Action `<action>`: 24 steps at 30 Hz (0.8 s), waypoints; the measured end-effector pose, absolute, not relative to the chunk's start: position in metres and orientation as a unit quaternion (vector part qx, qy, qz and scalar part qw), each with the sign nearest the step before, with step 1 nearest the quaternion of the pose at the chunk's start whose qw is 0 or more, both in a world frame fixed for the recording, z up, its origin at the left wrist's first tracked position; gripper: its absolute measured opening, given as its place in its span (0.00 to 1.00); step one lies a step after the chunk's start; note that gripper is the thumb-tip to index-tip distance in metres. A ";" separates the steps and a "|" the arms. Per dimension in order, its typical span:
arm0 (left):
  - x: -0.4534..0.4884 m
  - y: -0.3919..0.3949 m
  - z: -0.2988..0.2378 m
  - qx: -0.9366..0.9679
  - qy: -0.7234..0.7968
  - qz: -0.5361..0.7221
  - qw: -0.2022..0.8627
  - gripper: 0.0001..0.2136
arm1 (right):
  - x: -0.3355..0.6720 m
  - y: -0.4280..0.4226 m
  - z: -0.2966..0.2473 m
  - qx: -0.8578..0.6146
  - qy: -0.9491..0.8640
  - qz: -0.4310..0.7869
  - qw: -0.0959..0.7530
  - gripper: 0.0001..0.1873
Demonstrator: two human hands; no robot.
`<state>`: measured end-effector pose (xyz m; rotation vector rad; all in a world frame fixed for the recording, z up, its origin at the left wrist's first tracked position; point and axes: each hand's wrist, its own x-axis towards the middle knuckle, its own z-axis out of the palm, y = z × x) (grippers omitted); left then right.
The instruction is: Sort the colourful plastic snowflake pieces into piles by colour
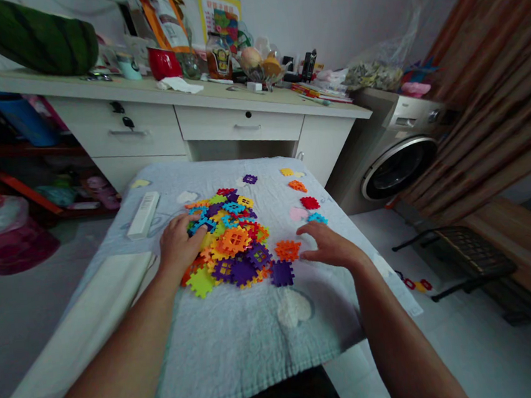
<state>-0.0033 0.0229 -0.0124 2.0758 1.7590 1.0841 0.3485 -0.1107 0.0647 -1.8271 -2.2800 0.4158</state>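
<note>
A heap of colourful plastic interlocking tiles (pixel 239 242) with notched edges lies on a cloth-covered table (pixel 241 333). My left hand (pixel 179 243) rests against the heap's left side, thumb and fingers apart around a blue tile (pixel 202 224). Just right of the heap, an orange tile (pixel 288 250) lies near a dark purple tile (pixel 283 273). My right hand (pixel 329 246) hovers beside that orange tile, fingers apart and holding nothing. Beyond it, a blue tile (pixel 317 218), a red tile (pixel 310 203), an orange tile (pixel 297 186) and a yellow tile (pixel 286 172) form a loose line.
A single purple tile (pixel 250 179) lies behind the heap. To the left are a white box (pixel 144 216) and a folded white cloth (pixel 94 322). A cluttered white desk (pixel 239 117) stands beyond the table, with a washing machine (pixel 385 150) at right.
</note>
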 end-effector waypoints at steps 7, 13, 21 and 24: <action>-0.005 0.024 -0.015 0.712 0.587 0.373 0.101 0.16 | 0.315 -0.098 0.046 -0.579 -0.791 0.169 0.098 0.21; -0.004 0.023 -0.015 0.714 0.585 0.373 0.093 0.16 | 0.314 -0.089 0.030 -0.599 -0.764 0.150 0.185 0.18; -0.005 0.025 -0.016 0.716 0.581 0.375 0.093 0.16 | 0.302 -0.077 0.013 -0.584 -0.755 0.123 0.271 0.18; -0.004 0.026 -0.015 0.715 0.586 0.370 0.094 0.16 | 0.301 -0.076 0.010 -0.577 -0.742 0.123 0.317 0.17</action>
